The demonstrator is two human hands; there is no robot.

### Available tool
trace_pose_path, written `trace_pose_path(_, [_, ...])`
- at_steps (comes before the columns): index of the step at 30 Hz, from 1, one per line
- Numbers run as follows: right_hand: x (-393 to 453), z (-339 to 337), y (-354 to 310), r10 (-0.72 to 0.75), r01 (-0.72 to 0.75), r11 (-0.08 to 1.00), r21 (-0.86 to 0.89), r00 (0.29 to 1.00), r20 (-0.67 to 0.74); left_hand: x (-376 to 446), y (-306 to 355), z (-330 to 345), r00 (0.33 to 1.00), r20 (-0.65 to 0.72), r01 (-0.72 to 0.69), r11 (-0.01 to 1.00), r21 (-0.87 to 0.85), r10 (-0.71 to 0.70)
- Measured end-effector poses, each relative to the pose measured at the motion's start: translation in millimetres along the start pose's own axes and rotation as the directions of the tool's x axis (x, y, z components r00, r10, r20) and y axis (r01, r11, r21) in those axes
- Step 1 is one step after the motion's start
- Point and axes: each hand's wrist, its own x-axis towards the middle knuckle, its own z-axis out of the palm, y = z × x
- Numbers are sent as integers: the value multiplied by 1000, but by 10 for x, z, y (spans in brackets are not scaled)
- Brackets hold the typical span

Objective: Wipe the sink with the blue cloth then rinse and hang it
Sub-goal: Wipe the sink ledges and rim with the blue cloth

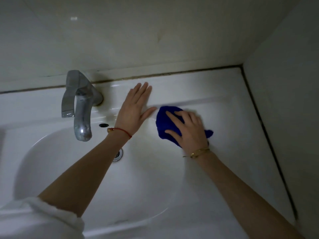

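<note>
Both hands reach over a white sink (pixel 224 118). Her left hand (pixel 133 111) lies flat on the sink's back ledge, fingers straight and together, thumb spread toward the cloth, holding nothing. A thin red string (pixel 122 131) circles that wrist, and a white sleeve (pixel 41 219) is pushed up the forearm. To its right, the right hand (pixel 189 130) presses down on a bunched blue cloth (pixel 164 121), fingers spread and slightly bent over it; the cloth sits on the ledge right of the basin, just beside the left thumb, with a corner poking out past the hand's far side. A gold bracelet (pixel 198 152) sits on the right wrist. Left of the hands stands a dull metal tap (pixel 81 107), its spout hanging over the basin. Below it are a small dark overflow hole (pixel 104 125) and the metal drain (pixel 118 155), partly hidden by the left forearm. Pale tiled walls (pixel 138 35) meet the sink along dark, stained sealant lines.
</note>
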Motion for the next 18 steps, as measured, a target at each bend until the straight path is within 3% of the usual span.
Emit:
trace_pose_path(2, [-97, -54, 293, -8, 8, 1000, 11, 999, -37, 9, -45, 1, 1000, -9, -26, 1000, 0, 26])
trace_pose_path(5, [-248, -162, 753, 214, -213, 977, 23, 971, -105, 22, -59, 43, 999, -39, -18, 999, -34, 17])
trace_pose_path(8, [-257, -153, 667, 406, -411, 912, -1, 903, -140, 18, -51, 75, 999, -46, -14, 999, -38, 12])
trace_pose_path(10, [-225, -109, 401, 381, -384, 923, 1, 915, -132, 17, -55, 75, 999, -43, -20, 999, -31, 19])
trace_pose_path(15, [-333, -89, 275, 75, -77, 996, -53, 997, -32, 0, -53, 54, 1000, -23, -14, 1000, -12, 14])
trace_pose_path(18, [-464, -174, 640, 173, -179, 972, -150, 983, -58, 7, -76, 52, 999, -25, -30, 999, -12, 30])
